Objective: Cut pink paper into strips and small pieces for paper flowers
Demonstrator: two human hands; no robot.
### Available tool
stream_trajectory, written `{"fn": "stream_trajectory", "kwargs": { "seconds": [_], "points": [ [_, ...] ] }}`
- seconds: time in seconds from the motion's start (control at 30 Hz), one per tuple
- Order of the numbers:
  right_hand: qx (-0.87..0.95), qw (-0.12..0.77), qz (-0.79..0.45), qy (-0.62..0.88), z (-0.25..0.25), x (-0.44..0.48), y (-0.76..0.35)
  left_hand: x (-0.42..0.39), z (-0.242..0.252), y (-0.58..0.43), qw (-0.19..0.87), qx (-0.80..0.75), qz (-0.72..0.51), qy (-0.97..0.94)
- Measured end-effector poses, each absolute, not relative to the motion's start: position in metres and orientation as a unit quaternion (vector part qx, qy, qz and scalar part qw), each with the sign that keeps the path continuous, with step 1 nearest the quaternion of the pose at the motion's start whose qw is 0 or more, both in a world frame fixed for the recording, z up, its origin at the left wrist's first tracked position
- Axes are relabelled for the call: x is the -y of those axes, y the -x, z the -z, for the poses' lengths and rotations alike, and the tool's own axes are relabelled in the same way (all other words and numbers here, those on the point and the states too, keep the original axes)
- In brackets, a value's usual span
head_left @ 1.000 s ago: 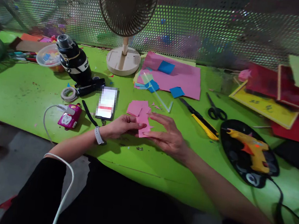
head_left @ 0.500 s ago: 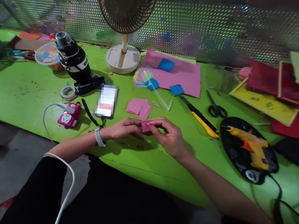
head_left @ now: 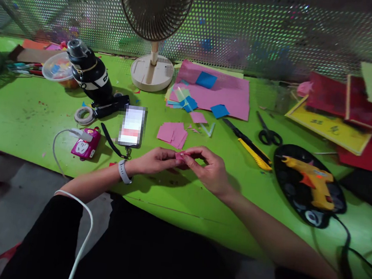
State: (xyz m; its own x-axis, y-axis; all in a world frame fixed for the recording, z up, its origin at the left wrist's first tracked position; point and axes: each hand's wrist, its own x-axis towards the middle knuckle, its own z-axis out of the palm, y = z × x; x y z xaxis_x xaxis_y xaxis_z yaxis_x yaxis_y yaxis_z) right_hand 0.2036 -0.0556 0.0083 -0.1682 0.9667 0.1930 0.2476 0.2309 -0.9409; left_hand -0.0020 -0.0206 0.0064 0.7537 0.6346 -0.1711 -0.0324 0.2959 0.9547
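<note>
A small folded piece of pink paper [head_left: 179, 156] is between my two hands, above the front part of the green table. My left hand [head_left: 156, 160] pinches its left side with thumb and fingers together. From the right, the thumb and index finger of my right hand [head_left: 209, 169] close on the same piece; its lower part is hidden by fingers. Just beyond lies a loose stack of pink paper squares [head_left: 169, 133]. Behind it, one single pink square [head_left: 198, 117] rests across a clear bent strip [head_left: 211, 130], near some pink scraps.
Left of my hands are a phone [head_left: 132, 125], a purple power adapter [head_left: 85, 143], a tape roll [head_left: 84, 114] and a black bottle [head_left: 93, 73]. A fan [head_left: 151, 73] stands behind. At right lie a yellow cutter [head_left: 254, 154], scissors [head_left: 267, 135] and a glue gun [head_left: 318, 181].
A single pink square now lies over the clear strip, where none lay before. Between my fingers the pink paper shows less, and my left thumb and fingers have closed more tightly on it.
</note>
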Motion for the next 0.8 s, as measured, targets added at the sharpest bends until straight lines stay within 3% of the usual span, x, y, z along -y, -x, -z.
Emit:
{"fn": "stream_trajectory", "kwargs": {
  "seconds": [0.4, 0.8],
  "points": [
    [0.619, 0.449, -0.439, 0.47, 0.0, 0.054, -0.204, 0.019, -0.001, 0.002, 0.772, -0.284, -0.217, -0.526],
    [0.707, 0.425, -0.368, 0.43, -0.004, 0.045, -0.207, 0.02, -0.005, 0.006, 0.76, -0.282, -0.173, -0.559]
  ]
}}
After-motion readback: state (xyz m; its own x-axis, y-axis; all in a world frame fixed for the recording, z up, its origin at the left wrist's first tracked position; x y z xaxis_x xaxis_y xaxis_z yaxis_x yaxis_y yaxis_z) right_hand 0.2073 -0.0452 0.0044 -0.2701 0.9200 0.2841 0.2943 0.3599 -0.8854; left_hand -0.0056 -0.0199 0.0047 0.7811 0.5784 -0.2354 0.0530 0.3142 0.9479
